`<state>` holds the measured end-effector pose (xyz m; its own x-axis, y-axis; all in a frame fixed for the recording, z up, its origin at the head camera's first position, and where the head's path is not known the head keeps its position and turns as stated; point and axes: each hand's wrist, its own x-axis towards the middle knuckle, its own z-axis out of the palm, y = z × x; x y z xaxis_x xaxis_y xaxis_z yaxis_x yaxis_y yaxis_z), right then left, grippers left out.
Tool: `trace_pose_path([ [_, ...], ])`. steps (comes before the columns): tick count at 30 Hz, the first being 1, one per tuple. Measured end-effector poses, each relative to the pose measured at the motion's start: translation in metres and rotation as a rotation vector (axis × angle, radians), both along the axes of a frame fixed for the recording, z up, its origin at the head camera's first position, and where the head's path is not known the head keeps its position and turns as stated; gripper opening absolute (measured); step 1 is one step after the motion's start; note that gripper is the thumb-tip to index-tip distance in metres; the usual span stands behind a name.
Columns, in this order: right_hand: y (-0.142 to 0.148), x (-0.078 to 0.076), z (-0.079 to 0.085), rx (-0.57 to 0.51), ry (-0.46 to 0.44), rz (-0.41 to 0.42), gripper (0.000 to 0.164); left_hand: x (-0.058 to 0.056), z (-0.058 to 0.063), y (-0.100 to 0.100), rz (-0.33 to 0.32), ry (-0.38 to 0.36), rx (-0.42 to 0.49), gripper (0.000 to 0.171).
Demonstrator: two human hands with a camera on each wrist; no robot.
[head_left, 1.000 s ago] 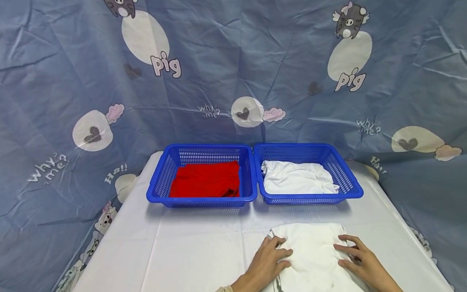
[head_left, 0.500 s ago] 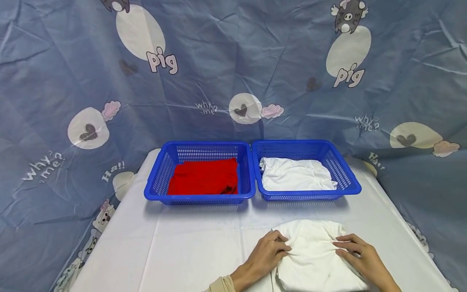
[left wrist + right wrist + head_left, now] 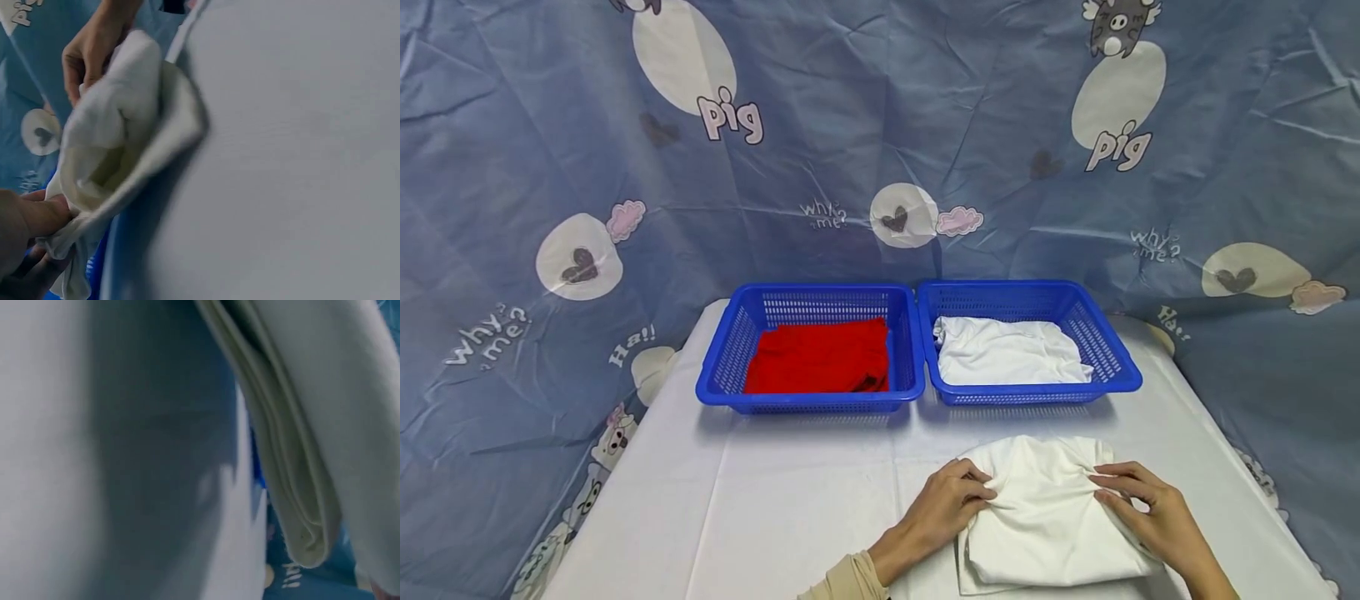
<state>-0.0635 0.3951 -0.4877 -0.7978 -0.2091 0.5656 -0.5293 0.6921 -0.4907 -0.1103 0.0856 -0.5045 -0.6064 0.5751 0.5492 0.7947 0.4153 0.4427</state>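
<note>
A folded white cloth point(image 3: 1045, 517), perhaps a garment, is held near the front of the table. At its left side my left hand point(image 3: 951, 500) pinches it between thumb and fingers. The right hand point(image 3: 1150, 504) grips the opposite side, and creases run across the fabric between the two. In the left wrist view the cloth point(image 3: 103, 131) bulges open over a hollow fold, with the left hand point(image 3: 31, 228) below and the right hand point(image 3: 97, 53) above. Stacked layers of the cloth point(image 3: 300, 456) hang over the table's shadowed surface in the right wrist view.
Two blue plastic baskets stand side by side at the back. The left basket point(image 3: 812, 402) contains red folded fabric point(image 3: 820, 358); the right basket point(image 3: 1037, 393) contains white folded fabric point(image 3: 1007, 354). A white sheet covers the table point(image 3: 790, 492), and a blue printed curtain point(image 3: 820, 108) hangs behind.
Both hands have gone from spread fingers on the flat cloth to pinching its sides. The cloth has bunched up and lifted, its near edge coming into view as it shifts slightly toward the baskets.
</note>
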Motion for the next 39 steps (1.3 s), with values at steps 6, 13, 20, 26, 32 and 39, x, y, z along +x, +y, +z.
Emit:
trace_pose_path([
  [6,-0.010,-0.007,0.032,0.005,0.059,0.006,0.039,-0.013,0.025,-0.004,-0.008,0.039,0.001,0.014],
  [13,-0.015,-0.020,0.056,0.013,0.076,0.014,0.040,-0.030,0.047,-0.006,-0.007,0.085,-0.005,0.015],
  [20,-0.004,-0.037,0.048,-0.002,0.100,0.000,0.040,-0.042,0.063,-0.008,-0.002,0.125,-0.011,0.015],
  [26,-0.006,-0.045,0.060,-0.021,0.137,0.017,0.038,-0.050,0.075,-0.008,0.009,0.141,-0.010,0.014],
  [32,-0.005,-0.059,0.067,-0.036,0.147,0.015,0.035,-0.061,0.086,-0.005,0.030,0.145,-0.025,0.013],
  [39,0.005,-0.085,0.057,-0.097,0.142,0.098,0.029,-0.078,0.091,-0.004,0.053,0.149,-0.029,0.012],
])
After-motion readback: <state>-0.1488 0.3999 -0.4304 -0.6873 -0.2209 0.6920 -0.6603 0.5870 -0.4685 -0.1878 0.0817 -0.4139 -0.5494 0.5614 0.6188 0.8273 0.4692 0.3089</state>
